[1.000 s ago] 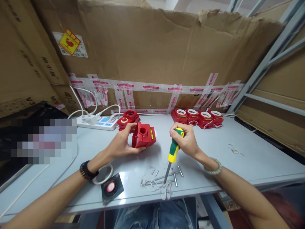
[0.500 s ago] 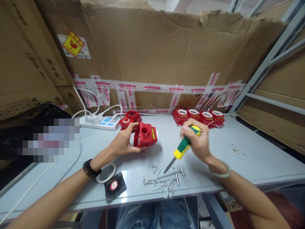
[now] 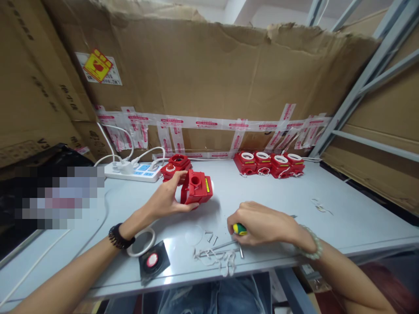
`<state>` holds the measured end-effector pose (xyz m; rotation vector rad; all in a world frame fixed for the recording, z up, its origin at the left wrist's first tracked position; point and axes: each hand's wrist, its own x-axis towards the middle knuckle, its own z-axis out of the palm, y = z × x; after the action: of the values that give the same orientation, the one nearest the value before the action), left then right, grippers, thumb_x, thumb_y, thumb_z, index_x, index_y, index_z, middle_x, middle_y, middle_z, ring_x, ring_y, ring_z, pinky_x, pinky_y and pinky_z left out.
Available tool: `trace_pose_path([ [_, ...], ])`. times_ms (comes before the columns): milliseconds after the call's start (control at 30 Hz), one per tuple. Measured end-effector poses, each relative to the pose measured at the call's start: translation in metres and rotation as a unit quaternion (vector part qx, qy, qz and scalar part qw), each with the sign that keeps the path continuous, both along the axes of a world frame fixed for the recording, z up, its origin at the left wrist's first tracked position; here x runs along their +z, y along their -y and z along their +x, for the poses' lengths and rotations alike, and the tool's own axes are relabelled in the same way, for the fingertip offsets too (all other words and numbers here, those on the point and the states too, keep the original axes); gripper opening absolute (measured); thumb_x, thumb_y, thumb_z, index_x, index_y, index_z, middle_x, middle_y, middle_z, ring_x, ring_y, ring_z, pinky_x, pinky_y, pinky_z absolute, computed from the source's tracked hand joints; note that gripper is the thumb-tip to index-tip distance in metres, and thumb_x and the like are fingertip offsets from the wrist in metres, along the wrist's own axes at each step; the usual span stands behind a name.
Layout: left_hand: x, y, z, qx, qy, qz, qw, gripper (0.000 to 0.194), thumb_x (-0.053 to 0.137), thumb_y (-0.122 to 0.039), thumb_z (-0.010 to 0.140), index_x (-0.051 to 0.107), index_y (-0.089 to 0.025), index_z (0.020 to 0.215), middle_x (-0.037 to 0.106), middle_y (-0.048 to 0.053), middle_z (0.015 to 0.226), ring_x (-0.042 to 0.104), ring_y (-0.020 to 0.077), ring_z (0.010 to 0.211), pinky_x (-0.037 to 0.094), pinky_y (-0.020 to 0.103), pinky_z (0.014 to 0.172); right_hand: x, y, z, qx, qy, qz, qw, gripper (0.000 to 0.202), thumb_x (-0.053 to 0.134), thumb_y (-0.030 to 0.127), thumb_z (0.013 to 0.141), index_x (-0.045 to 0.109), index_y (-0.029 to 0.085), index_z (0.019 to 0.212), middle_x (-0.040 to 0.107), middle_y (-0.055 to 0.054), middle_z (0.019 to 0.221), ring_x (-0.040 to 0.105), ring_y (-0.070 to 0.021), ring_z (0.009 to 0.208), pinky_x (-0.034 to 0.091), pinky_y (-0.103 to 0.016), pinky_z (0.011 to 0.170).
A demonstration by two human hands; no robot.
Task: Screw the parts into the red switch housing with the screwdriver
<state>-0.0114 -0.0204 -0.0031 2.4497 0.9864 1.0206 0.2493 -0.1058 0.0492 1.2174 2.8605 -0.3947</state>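
Observation:
My left hand (image 3: 168, 196) is closed on a red plastic housing (image 3: 203, 188), which has a round hole, a yellow label and a white ring on its right side. My right hand (image 3: 262, 221) is low over the table with its fingers curled round a screwdriver (image 3: 240, 229). The end of its green and yellow handle shows at the fingers, and its tip shows beyond the back of the hand. Several loose screws (image 3: 209, 238) lie to the left of that hand. Metal T-shaped rods (image 3: 241, 250) with white string (image 3: 225, 261) lie below them, partly hidden by the right hand.
A black square part (image 3: 153, 261) and a white ring (image 3: 149, 239) lie near the front edge. Red housings (image 3: 279, 168) stand at the back right, others (image 3: 176, 165) beside a power strip (image 3: 140, 173). Tall cardboard (image 3: 196, 78) walls the back.
My right hand has lowered towards the table and turned the screwdriver, so its tip now points right instead of down-left. My left hand keeps hold of the red housing.

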Motion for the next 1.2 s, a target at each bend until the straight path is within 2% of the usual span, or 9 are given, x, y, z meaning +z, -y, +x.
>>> trace_pose_path([
  [133,0.0,0.0,0.0,-0.001,0.0,0.0,1.0,0.072,0.076,-0.038,0.063,0.035,-0.023,0.121,0.06,0.011,0.117,0.062,0.0289,0.105,0.049,0.047,0.091,-0.011,-0.001,-0.01,0.019,0.015,-0.011,1.0,0.009,0.061,0.02,0.069,0.069,0.02,0.072,0.062,-0.001,0.058,0.048,-0.0122,0.053,0.03,-0.026,0.053],
  [333,0.002,0.002,0.0,-0.002,0.0,-0.006,1.0,0.071,0.076,-0.038,0.064,0.035,-0.023,0.121,0.06,0.011,0.117,0.061,0.0281,0.105,0.049,0.045,0.091,-0.015,0.001,-0.018,0.026,0.045,-0.001,0.999,0.009,0.059,0.021,0.07,0.067,0.017,0.069,0.06,-0.002,0.057,0.042,-0.0115,0.05,0.026,-0.026,0.05],
  [467,0.002,0.001,0.001,-0.006,0.004,-0.006,1.0,0.072,0.076,-0.036,0.064,0.035,-0.023,0.122,0.06,0.011,0.117,0.061,0.0289,0.105,0.049,0.047,0.091,-0.007,0.001,-0.014,0.014,0.021,0.008,1.0,0.005,0.06,0.021,0.067,0.063,0.017,0.066,0.057,-0.001,0.054,0.039,-0.0105,0.047,0.026,-0.025,0.049],
  [633,0.001,0.0,0.0,-0.001,0.003,-0.008,1.0,0.073,0.077,-0.036,0.063,0.036,-0.023,0.122,0.06,0.012,0.118,0.062,0.0291,0.105,0.049,0.046,0.09,0.013,0.001,0.005,-0.036,-0.099,0.055,0.993,0.009,0.057,0.012,0.062,0.059,0.02,0.066,0.052,0.005,0.052,0.037,-0.0082,0.047,0.03,-0.021,0.05],
  [900,0.002,0.001,0.0,-0.006,0.007,-0.007,1.0,0.071,0.076,-0.036,0.064,0.036,-0.022,0.121,0.061,0.013,0.117,0.062,0.0287,0.103,0.049,0.046,0.09,0.029,-0.021,0.039,-0.127,-0.232,0.163,0.951,0.008,0.054,0.01,0.063,0.055,0.018,0.065,0.05,0.006,0.058,0.04,-0.0074,0.052,0.033,-0.019,0.051],
  [1133,0.002,0.002,0.001,-0.005,0.005,-0.01,1.0,0.07,0.076,-0.036,0.065,0.036,-0.022,0.121,0.061,0.012,0.116,0.062,0.0286,0.103,0.049,0.046,0.09,0.031,-0.03,0.041,-0.164,-0.357,0.28,0.876,0.006,0.056,0.012,0.065,0.054,0.017,0.065,0.056,0.003,0.064,0.047,-0.0096,0.057,0.037,-0.021,0.053],
  [1200,0.002,0.002,0.001,-0.005,0.004,-0.011,1.0,0.071,0.076,-0.036,0.064,0.036,-0.022,0.121,0.061,0.013,0.117,0.062,0.0289,0.103,0.049,0.047,0.09,0.029,-0.032,0.04,-0.169,-0.362,0.294,0.868,0.005,0.056,0.012,0.066,0.054,0.017,0.066,0.057,0.002,0.064,0.048,-0.01,0.057,0.038,-0.021,0.054],
])
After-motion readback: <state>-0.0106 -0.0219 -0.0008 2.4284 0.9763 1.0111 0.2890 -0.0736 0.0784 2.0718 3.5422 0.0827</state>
